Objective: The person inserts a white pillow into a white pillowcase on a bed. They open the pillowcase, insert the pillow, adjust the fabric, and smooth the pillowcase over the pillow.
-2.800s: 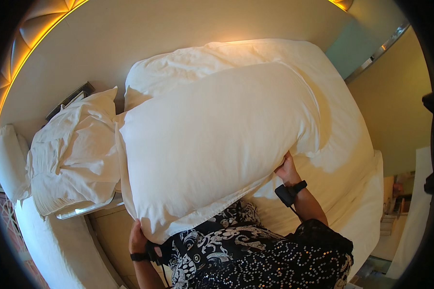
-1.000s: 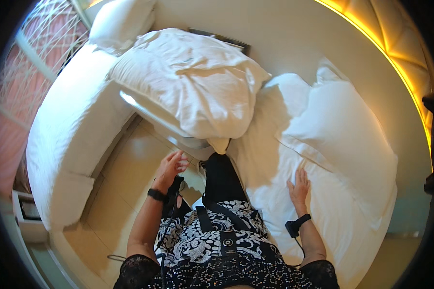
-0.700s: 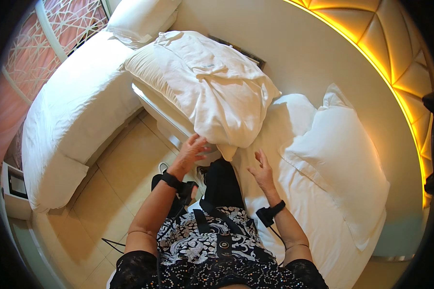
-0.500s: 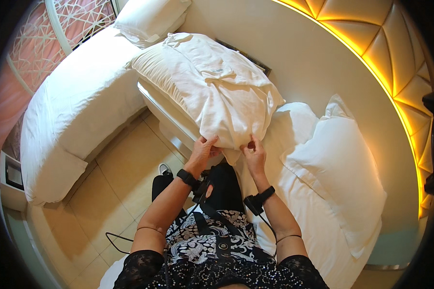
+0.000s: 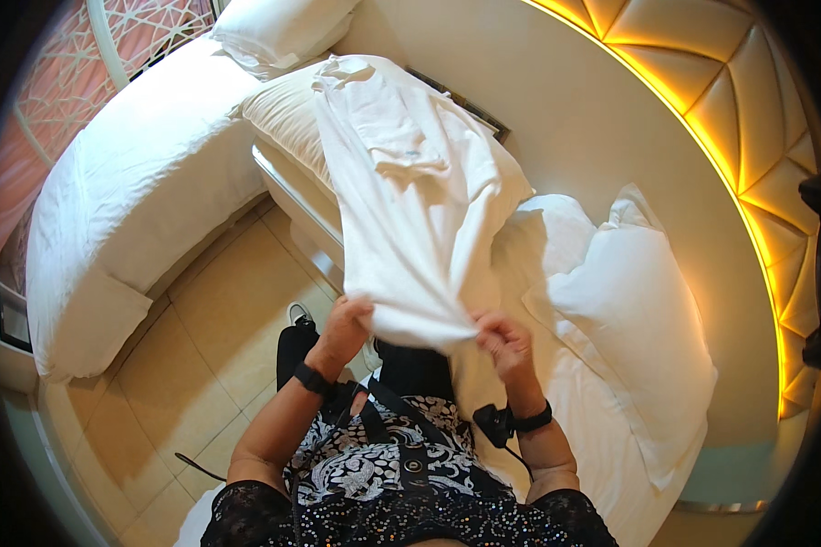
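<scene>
A white pillowcase (image 5: 410, 228) lies loose and creased over a plump cream-white pillow (image 5: 287, 109), whose left side shows bare. The pillow rests on a white bedside cabinet (image 5: 292, 191) between two beds. My left hand (image 5: 343, 330) is closed on the left corner of the pillowcase's near edge. Closed on the right end of that edge is my right hand (image 5: 505, 346), slightly blurred. Between both hands the cloth stretches toward me in long folds, above my legs.
On the left stands a bed (image 5: 128, 201) with a white cover and a pillow (image 5: 278, 32) at its far end. Another white pillow (image 5: 629, 319) lies on the bed to my right. A dark flat object (image 5: 465, 109) sits behind the cabinet. Tiled floor (image 5: 214, 319) shows between the beds.
Both hands have drawn back toward me and moved apart, pulling the pillowcase's near edge along. More of the pillow's left side is uncovered, and the cloth is stretched longer.
</scene>
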The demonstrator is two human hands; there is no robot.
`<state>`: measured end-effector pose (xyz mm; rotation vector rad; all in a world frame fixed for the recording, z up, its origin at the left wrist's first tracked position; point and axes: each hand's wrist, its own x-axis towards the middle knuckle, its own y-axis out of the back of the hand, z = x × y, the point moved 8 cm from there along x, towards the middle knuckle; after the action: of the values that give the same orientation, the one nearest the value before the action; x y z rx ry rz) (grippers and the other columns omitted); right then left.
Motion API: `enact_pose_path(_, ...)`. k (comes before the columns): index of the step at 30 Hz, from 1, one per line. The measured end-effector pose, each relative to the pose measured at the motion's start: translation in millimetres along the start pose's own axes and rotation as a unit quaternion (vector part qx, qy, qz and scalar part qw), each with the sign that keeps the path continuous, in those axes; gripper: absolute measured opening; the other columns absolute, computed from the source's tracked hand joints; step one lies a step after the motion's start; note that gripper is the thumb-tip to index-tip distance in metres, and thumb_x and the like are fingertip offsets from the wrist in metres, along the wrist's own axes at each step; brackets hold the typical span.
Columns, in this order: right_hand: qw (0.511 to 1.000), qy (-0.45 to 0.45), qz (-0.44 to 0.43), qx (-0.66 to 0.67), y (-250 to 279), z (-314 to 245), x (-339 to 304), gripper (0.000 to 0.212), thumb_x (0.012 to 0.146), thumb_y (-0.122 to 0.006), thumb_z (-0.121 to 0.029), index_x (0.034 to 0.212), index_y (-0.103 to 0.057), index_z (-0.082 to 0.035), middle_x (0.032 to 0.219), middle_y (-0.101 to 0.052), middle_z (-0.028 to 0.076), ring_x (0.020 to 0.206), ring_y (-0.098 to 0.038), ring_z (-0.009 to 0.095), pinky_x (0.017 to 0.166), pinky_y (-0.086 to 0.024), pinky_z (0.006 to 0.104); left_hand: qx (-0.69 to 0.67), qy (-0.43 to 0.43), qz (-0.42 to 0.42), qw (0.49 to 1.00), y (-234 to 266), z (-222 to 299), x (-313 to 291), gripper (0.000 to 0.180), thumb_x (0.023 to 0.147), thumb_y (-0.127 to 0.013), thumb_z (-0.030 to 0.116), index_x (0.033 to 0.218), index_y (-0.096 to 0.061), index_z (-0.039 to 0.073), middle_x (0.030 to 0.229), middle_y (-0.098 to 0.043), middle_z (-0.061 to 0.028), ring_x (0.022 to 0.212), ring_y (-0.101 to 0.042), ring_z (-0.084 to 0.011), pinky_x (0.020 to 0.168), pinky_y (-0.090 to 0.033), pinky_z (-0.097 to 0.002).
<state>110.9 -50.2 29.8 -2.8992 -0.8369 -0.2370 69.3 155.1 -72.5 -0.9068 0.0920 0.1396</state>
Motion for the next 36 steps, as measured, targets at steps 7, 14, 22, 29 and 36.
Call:
enact_pose_path(7,0.972,-0.131,-0.174,-0.085,-38,51,-13,0.014,0.084,-0.061,-0.01,0.094,-0.06,-0.001,0.089,-0.063,0.004,0.083,-0.057,0.01,0.074,-0.046,0.0266,-0.132,0.016,0.067,0.989,43,1,-27,0.058,0.077,-0.048,0.026,0.129,-0.042,0.001,0.124,-0.053,-0.0168,0.111,-0.053,-0.0324,0.1,-0.038,-0.045)
enact_pose_path(14,0.877,0.21,0.045,-0.43,-45,16,65,0.04,0.072,-0.069,-0.011,0.11,-0.056,-0.005,0.11,-0.059,0.014,0.1,-0.057,0.027,0.085,-0.044,0.0369,-0.143,0.038,0.08,0.986,40,-13,-35,0.052,0.085,-0.046,0.031,0.127,-0.044,-0.001,0.122,-0.054,-0.0156,0.11,-0.053,-0.0293,0.098,-0.04,-0.0424)
enact_pose_path(22,0.828,0.244,0.077,-0.499,-55,69,129,0.031,0.07,-0.06,-0.012,0.101,-0.061,-0.008,0.097,-0.062,0.01,0.094,-0.057,0.029,0.085,-0.04,0.04,-0.023,0.214,0.013,0.976,8,-63,-59,0.049,0.085,-0.056,0.024,0.127,-0.045,0.002,0.117,-0.059,-0.0117,0.101,-0.06,-0.024,0.091,-0.047,-0.0366)
enact_pose_path(29,0.978,0.049,0.182,0.094,16,35,114,0.016,0.087,-0.048,0.0,0.099,-0.059,-0.002,0.095,-0.061,0.002,0.087,-0.056,0.011,0.08,-0.046,0.0244,0.551,0.109,0.051,0.826,100,-51,-61,0.037,0.082,-0.056,0.021,0.113,-0.056,0.0,0.1,-0.064,-0.0124,0.088,-0.062,-0.0243,0.073,-0.049,-0.0341)
enact_pose_path(36,0.995,0.087,0.045,-0.034,1,-9,56,0.019,0.09,-0.044,0.004,0.1,-0.06,0.0,0.097,-0.06,0.003,0.09,-0.055,0.011,0.084,-0.042,0.0232,0.574,-0.229,0.173,0.767,47,88,-24,0.038,0.077,-0.059,0.011,0.113,-0.053,0.002,0.105,-0.057,-0.0137,0.088,-0.058,-0.0257,0.072,-0.048,-0.0332)
